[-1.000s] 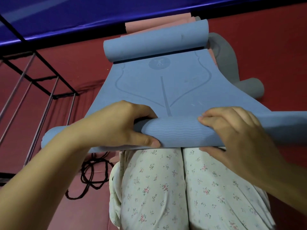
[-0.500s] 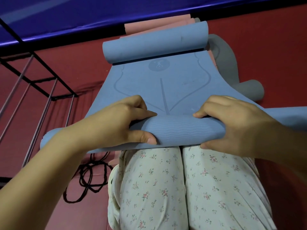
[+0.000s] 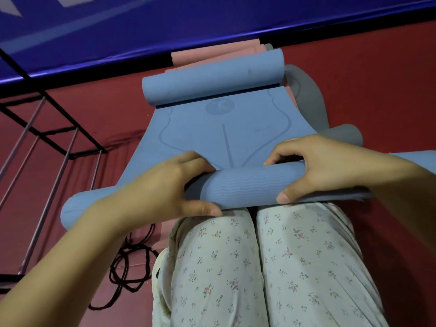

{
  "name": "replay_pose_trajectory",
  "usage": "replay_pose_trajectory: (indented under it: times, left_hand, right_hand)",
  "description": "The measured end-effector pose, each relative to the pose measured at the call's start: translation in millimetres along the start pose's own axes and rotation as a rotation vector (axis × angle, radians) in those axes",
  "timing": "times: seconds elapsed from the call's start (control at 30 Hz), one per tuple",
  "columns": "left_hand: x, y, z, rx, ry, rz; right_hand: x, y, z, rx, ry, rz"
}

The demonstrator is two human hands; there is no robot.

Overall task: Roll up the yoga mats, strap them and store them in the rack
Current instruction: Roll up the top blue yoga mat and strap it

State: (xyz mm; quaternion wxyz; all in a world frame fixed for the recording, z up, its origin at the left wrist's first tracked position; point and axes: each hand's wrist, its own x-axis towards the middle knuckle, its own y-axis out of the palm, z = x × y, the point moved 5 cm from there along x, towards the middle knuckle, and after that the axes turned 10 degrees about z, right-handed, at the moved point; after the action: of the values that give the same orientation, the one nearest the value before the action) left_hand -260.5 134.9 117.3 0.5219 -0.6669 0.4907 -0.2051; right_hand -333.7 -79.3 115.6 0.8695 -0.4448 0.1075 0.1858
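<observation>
A: Rolling is the step we have in hand. The blue yoga mat (image 3: 226, 135) lies on the red floor (image 3: 377, 90) ahead of our knees, and its near end is already wound into a tight roll (image 3: 243, 185) right above our floral trousers (image 3: 236, 267).

B: And the hands?

A: Our left hand (image 3: 165, 185) grips the roll, fingers curled over the top and thumb tucked beneath. Our right hand (image 3: 316, 166) grips it the same way further along, thumb pressed to the near face.

B: So what does the next move call for?

A: We judge an even push forward with both hands, keeping the ends level so the roll does not cone. The far end curls up on itself (image 3: 212, 76), so it may want flattening as we reach it.

B: Strapping?

A: Not yet. A black cord (image 3: 132, 263) lies on the floor to our left, possibly the strap. The metal rack (image 3: 59, 147) stands further left, and pink mats (image 3: 212, 53) and a grey mat (image 3: 306, 95) wait underneath.
</observation>
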Motion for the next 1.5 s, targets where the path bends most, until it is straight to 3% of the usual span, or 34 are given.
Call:
replay_pose_trajectory:
  times: [0.33,0.57,0.67,0.83,1.03,1.27,1.5]
  left_hand:
    - [3,6,-3,0.227,0.009,-0.108]
    - [2,6,-3,0.281,0.038,-0.127]
    - [5,4,-2,0.265,0.041,-0.110]
    - [12,2,4,0.125,-0.053,-0.068]
    - [14,8,6,0.174,-0.042,-0.051]
    - [9,6,1,0.240,0.056,-0.158]
    - [-31,-11,-27,0.333,0.098,-0.200]
  right_hand:
    - [5,-4,-2,-0.027,0.033,0.032]
    - [-28,16,8,-0.317,0.014,-0.316]
    - [-26,33,4,-0.448,0.063,-0.370]
    - [-15,23,3,-0.418,0.071,-0.294]
    - [-10,17,2,-0.351,0.067,-0.262]
    - [-11,24,4,-0.544,0.095,-0.227]
    - [-39,25,36,-0.626,-0.005,-0.305]
